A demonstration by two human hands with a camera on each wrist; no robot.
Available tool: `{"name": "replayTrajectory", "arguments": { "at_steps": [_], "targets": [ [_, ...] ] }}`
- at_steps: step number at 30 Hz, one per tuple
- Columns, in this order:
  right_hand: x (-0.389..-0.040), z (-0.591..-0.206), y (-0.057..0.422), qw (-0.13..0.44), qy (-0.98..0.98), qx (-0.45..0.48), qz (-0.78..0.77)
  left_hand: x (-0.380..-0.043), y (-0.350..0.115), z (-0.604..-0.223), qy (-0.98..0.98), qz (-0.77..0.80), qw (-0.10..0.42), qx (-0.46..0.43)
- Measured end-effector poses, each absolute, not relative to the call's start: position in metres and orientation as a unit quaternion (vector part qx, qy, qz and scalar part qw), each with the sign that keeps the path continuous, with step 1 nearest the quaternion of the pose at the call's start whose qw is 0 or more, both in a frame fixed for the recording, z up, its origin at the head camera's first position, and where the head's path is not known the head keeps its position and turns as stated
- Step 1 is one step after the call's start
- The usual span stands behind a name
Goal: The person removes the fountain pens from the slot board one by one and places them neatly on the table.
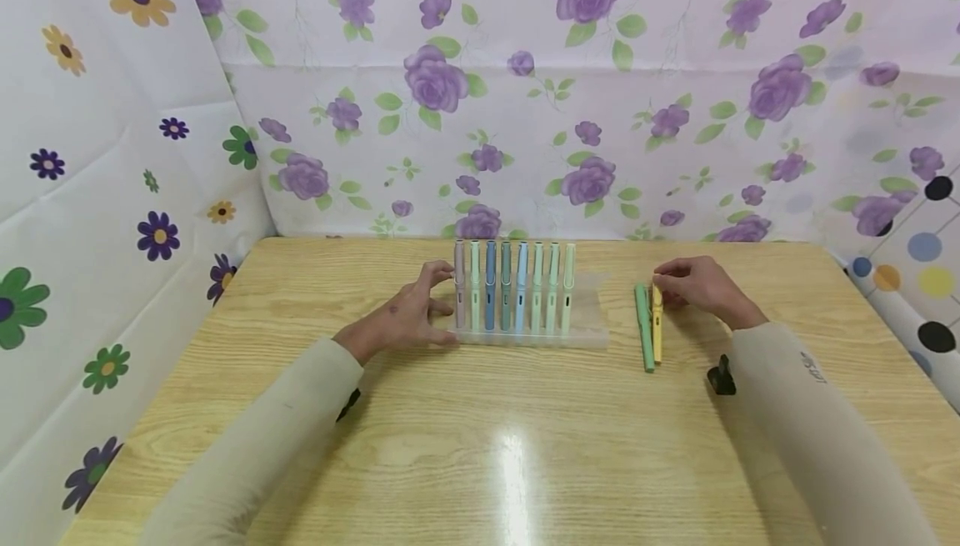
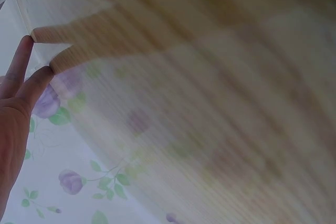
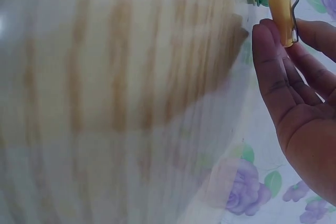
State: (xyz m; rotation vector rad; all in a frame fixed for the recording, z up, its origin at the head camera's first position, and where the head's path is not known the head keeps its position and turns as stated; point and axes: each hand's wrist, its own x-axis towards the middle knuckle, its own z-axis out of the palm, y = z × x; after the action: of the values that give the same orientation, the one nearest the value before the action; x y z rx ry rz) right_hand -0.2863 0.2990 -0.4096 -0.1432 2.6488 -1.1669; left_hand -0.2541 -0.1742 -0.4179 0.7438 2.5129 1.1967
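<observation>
A clear pen stand (image 1: 592, 338) sits on the wooden table, with a row of capped pens in its left and middle part. They run from a mauve pen (image 1: 460, 283) through a dark blue pen (image 1: 491, 288) to a pale green pen (image 1: 567, 288). My left hand (image 1: 408, 313) spreads its fingers against the stand's left end; in the left wrist view the fingertips (image 2: 43, 73) touch the clear edge. My right hand (image 1: 693, 283) pinches the cap end of a yellow pen (image 1: 657, 329). Close along its left lies a green pen (image 1: 644, 329).
The wooden table (image 1: 420, 454) meets a flowered cloth wall (image 1: 517, 137) behind the stand. More patterned cloth (image 1: 112, 196) hangs at the left side. A small black piece (image 1: 722, 377) shows beside the right sleeve.
</observation>
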Motion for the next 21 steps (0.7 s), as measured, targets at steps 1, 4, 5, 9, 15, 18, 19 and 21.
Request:
{"name": "replayTrajectory", "arguments": {
  "at_steps": [1,4,5,9,15,18,19,21],
  "targets": [
    [-0.2866,-0.4102,0.2990,0.124,0.906,-0.048,-0.402,-0.2540,-0.1742,-0.4180,0.865,0.411,0.130,0.256],
    [-0.2879,-0.4120,0.2985,0.131,0.903,-0.042,-0.408,-0.2538,-0.1742,-0.4180,0.865,0.413,0.131,0.254],
    [-0.2881,-0.4123,0.2982,0.132,0.902,-0.040,-0.409,-0.2536,-0.1742,-0.4178,0.864,0.414,0.132,0.253],
    [-0.2897,-0.4136,0.2976,0.131,0.907,-0.036,-0.399,-0.2532,-0.1739,-0.4170,0.865,0.415,0.134,0.249],
    [-0.2907,-0.4138,0.2966,0.142,0.904,-0.030,-0.402,-0.2537,-0.1735,-0.4165,0.868,0.409,0.130,0.248],
    [-0.2897,-0.4137,0.2958,0.151,0.897,-0.023,-0.416,-0.2541,-0.1734,-0.4168,0.868,0.411,0.131,0.246],
    [-0.2888,-0.4136,0.2954,0.153,0.896,-0.024,-0.416,-0.2542,-0.1733,-0.4170,0.868,0.411,0.132,0.245],
    [-0.2874,-0.4132,0.2947,0.157,0.896,-0.023,-0.415,-0.2542,-0.1733,-0.4173,0.867,0.412,0.133,0.246]
  ]
}}
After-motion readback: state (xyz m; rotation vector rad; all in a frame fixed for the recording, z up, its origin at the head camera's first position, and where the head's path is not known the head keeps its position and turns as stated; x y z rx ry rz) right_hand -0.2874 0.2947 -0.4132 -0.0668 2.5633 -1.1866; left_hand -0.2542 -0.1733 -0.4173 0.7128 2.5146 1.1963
